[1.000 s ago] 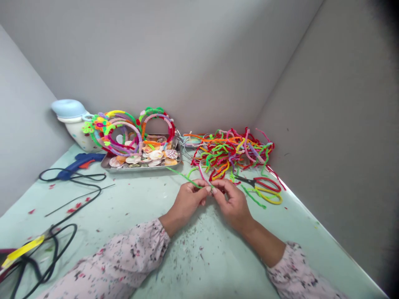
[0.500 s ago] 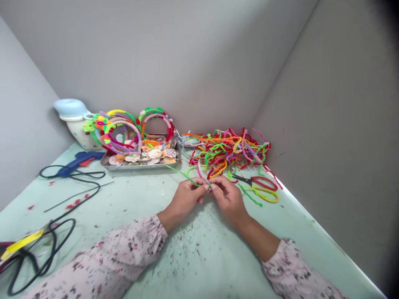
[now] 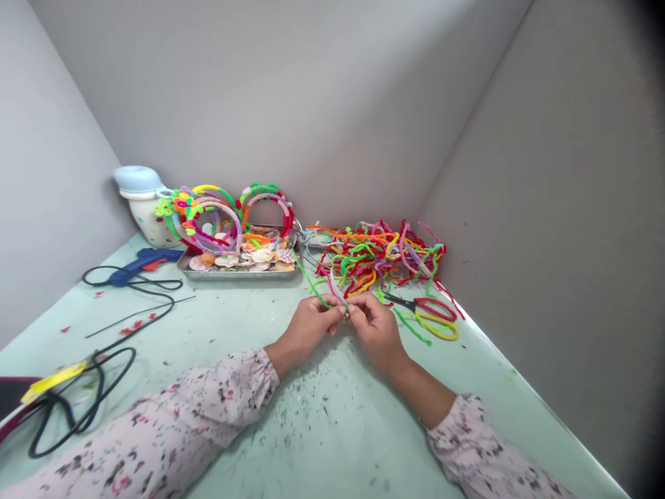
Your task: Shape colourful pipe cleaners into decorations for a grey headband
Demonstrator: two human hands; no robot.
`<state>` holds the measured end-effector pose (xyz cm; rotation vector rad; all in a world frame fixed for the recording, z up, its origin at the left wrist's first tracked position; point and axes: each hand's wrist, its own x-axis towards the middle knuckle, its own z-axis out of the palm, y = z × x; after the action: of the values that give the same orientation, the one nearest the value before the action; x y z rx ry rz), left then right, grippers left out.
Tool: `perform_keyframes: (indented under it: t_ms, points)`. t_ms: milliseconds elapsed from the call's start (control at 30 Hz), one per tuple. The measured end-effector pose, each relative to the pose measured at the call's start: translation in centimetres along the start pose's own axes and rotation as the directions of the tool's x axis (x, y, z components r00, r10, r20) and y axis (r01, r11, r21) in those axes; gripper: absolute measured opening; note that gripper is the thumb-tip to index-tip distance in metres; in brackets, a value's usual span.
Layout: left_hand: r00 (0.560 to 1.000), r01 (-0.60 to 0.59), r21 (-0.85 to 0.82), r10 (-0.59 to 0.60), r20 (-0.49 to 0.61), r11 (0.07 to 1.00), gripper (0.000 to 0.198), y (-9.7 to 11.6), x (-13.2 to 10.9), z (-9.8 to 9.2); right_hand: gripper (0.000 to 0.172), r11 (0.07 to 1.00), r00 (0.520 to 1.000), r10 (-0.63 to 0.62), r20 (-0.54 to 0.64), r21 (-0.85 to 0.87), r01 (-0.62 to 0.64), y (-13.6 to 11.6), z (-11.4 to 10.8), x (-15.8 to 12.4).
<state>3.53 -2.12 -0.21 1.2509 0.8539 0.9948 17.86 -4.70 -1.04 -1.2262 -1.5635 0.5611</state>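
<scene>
Thin fuzzy green wire pipe cleaner (image 3: 312,285), pinched narrowly between bare left hand (image 3: 309,331) and bare right hand (image 3: 377,334); light, bendy, easiest held close to the pinch, though the exact grip looks partly hidden

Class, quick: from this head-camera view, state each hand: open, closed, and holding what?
Left hand: closed, pinching a green pipe cleaner.
Right hand: closed, pinching a pale pink pipe cleaner against it.

Place: your craft corner, a pale green table (image 3: 332,443) set between grey walls (image 3: 312,104)
Tools: your glue gun (image 3: 143,265), scissors (image 3: 427,309)
Materials: your pipe cleaners (image 3: 382,258), a tray (image 3: 236,275) of seashells (image 3: 258,257)
</scene>
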Motion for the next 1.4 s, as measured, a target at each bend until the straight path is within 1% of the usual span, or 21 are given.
perform_keyframes:
  t_ms: [133,400,567,800,967,1233,1400]
  points:
    - [1.000,-0.002,-0.007,0.002,-0.022,1.000,0.013,-0.29,0.04,-0.01,0.010,1.000,1.000,0.002,0.005,0.018,-0.002,0.14,-0.04,-0.04]
    - [0.999,0.027,-0.076,-0.029,-0.032,0.997,0.014,0.46,-0.33,0.32,0.014,0.994,1.000,-0.012,0.014,0.111,0.010,-0.01,-0.21,0.13]
    - [0.999,0.035,-0.102,-0.038,-0.026,0.994,0.018,0.30,-0.19,0.17,0.014,0.994,1.000,0.002,-0.001,0.105,-0.002,0.28,-0.01,0.14]
    - [1.000,0.013,-0.102,-0.013,-0.002,0.995,0.013,-0.25,-0.10,-0.16,0.013,0.995,0.999,-0.007,0.031,0.096,0.004,0.32,-0.04,-0.01]
    - [1.000,0.008,-0.110,-0.006,0.016,0.994,0.010,-0.19,-0.04,-0.14,0.014,0.996,0.999,-0.009,0.031,0.094,0.006,0.46,-0.03,-0.03]
    - [0.999,0.040,-0.182,-0.036,0.023,0.982,0.011,0.05,-0.03,-0.18,0.014,0.991,0.998,0.025,0.054,0.128,-0.031,0.18,0.12,-0.07]
    - [0.998,0.061,-0.178,-0.059,0.014,0.982,0.015,0.02,0.12,-0.23,0.014,0.983,0.997,0.052,0.063,0.171,-0.062,0.07,0.13,0.02]
